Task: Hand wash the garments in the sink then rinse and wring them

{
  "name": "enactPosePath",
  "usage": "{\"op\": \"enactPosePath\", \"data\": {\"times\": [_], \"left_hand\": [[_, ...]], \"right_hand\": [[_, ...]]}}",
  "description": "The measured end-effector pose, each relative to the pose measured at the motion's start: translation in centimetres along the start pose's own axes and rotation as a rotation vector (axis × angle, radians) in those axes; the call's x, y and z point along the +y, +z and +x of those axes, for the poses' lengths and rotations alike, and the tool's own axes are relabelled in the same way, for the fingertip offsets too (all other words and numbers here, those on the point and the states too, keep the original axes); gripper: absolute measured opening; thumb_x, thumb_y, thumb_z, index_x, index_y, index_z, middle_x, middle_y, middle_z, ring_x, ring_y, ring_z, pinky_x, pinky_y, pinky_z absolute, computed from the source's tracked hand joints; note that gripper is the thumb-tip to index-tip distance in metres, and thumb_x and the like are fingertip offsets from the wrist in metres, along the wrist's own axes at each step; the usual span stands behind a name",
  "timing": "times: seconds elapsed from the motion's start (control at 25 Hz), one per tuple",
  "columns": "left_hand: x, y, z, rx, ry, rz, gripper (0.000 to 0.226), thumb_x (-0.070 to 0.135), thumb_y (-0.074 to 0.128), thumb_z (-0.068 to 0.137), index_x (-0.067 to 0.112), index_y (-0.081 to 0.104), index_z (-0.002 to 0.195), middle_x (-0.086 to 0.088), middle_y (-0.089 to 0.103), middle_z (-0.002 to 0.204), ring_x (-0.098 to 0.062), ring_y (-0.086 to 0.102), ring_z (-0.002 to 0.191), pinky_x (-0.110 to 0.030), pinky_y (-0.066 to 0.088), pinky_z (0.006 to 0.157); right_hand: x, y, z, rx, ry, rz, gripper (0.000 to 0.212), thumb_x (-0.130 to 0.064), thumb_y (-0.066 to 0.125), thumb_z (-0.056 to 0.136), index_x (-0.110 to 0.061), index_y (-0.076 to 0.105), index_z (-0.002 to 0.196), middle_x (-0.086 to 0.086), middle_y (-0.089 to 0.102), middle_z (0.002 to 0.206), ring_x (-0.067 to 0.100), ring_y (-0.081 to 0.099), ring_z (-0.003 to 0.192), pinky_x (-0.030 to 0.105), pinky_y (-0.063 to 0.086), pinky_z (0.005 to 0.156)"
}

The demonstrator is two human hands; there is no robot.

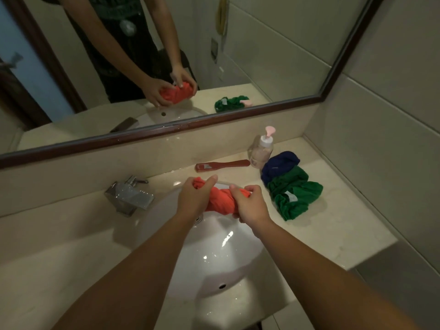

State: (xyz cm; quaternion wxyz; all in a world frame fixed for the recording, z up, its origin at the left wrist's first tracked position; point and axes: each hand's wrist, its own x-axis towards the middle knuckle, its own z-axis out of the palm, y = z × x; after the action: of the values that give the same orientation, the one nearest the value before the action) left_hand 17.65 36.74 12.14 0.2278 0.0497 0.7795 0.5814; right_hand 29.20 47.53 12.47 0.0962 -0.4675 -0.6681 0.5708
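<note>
Wringing the orange garment above the sink, we grip one end in our left hand and the other in our right hand. We should twist the ends opposite ways, low over it, so drips miss the green garment on the worktop.

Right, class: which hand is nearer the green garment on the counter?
The right hand. It grips one end of the orange garment, just left of the green garment, not touching it; the left hand grips the other end, farther left, toward the tap.
</note>
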Motion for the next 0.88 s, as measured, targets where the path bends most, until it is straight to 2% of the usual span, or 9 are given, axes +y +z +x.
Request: {"op": "enactPosePath", "data": {"times": [0.08,0.16,0.28,0.36,0.48,0.56,0.68,0.76,0.88], "left_hand": [[0.2,1.7,-0.2,0.006,-0.004,0.031,0.045,0.053,0.077,0.08,0.018,0.064,0.104,-0.002,0.07,0.099,-0.021,0.067,0.092,-0.042,0.056,0.09],[0.3,3.5,-0.3,0.013,-0.003,0.057,0.048,0.05,0.078,0.08,0.015,0.062,0.11,-0.004,0.069,0.102,-0.022,0.066,0.093,-0.04,0.055,0.09],[1.0,6.9,-0.5,0.005,-0.007,0.059,0.055,0.059,0.076,0.07,0.017,0.062,0.103,-0.004,0.071,0.096,-0.022,0.07,0.088,-0.045,0.06,0.085],[1.3,9.5,-0.5,0.013,-0.011,0.094,0.055,0.059,0.075,0.072,0.015,0.063,0.103,-0.005,0.072,0.095,-0.021,0.07,0.087,-0.044,0.06,0.084],[2.2,14.3,-0.7,0.063,-0.022,0.1,0.046,0.049,0.075,0.083,0.014,0.061,0.109,-0.005,0.07,0.097,-0.019,0.068,0.085,-0.037,0.058,0.077],[2.7,17.9,-0.8,0.1,-0.034,0.097,0.039,0.044,0.074,0.088,0.014,0.058,0.107,-0.005,0.067,0.093,-0.018,0.067,0.083,-0.032,0.055,0.069],[4.0,23.1,-1.2,0.167,-0.048,0.046,0.037,0.046,0.074,0.088,0.015,0.058,0.101,-0.006,0.068,0.091,-0.022,0.068,0.085,-0.04,0.059,0.074],[5.1,25.5,-1.5,0.189,-0.082,-0.013,0.041,0.048,0.073,0.089,0.017,0.056,0.109,-0.005,0.067,0.096,-0.02,0.068,0.087,-0.035,0.058,0.071],[6.2,28.4,-1.5,0.22,-0.088,-0.088,0.041,0.044,0.072,0.091,0.015,0.054,0.113,-0.005,0.066,0.1,-0.017,0.066,0.089,-0.029,0.053,0.068]], "right_hand": [[0.2,-1.3,0.5,0.007,0.0,-0.04,0.064,-0.073,0.063,0.082,-0.023,0.047,0.118,0.008,0.068,0.105,0.027,0.074,0.078,0.034,0.056,0.059],[0.4,-2.9,1.1,0.017,-0.004,-0.042,0.057,-0.065,0.066,0.088,-0.018,0.051,0.115,0.009,0.068,0.104,0.026,0.073,0.075,0.024,0.049,0.048],[0.9,-5.9,3.0,0.03,-0.023,-0.046,0.052,-0.06,0.067,0.091,-0.015,0.052,0.113,0.012,0.067,0.105,0.029,0.072,0.079,0.021,0.046,0.043],[1.1,-8.0,4.4,0.018,-0.052,-0.063,0.047,-0.06,0.064,0.093,-0.017,0.053,0.109,0.011,0.067,0.103,0.03,0.072,0.083,0.03,0.055,0.052],[2.1,-12.2,7.7,-0.006,-0.139,-0.146,0.04,-0.061,0.056,0.097,-0.022,0.053,0.106,0.004,0.067,0.097,0.024,0.07,0.085,0.049,0.062,0.078],[2.3,-15.2,10.0,-0.053,-0.166,-0.199,0.037,-0.055,0.051,0.103,-0.02,0.05,0.116,0.003,0.064,0.101,0.018,0.067,0.087,0.046,0.062,0.082],[2.2,-19.8,13.0,-0.075,-0.205,-0.245,0.042,-0.052,0.047,0.106,-0.018,0.048,0.131,0.0,0.058,0.113,0.015,0.06,0.094,0.033,0.053,0.08],[1.9,-22.1,14.7,-0.065,-0.24,-0.255,0.049,-0.053,0.047,0.106,-0.017,0.046,0.139,0.002,0.056,0.121,0.02,0.058,0.105,0.033,0.047,0.086],[1.8,-24.2,17.7,-0.104,-0.234,-0.229,0.054,-0.053,0.05,0.104,-0.016,0.044,0.143,0.01,0.058,0.137,0.029,0.059,0.121,0.036,0.048,0.096]]}}
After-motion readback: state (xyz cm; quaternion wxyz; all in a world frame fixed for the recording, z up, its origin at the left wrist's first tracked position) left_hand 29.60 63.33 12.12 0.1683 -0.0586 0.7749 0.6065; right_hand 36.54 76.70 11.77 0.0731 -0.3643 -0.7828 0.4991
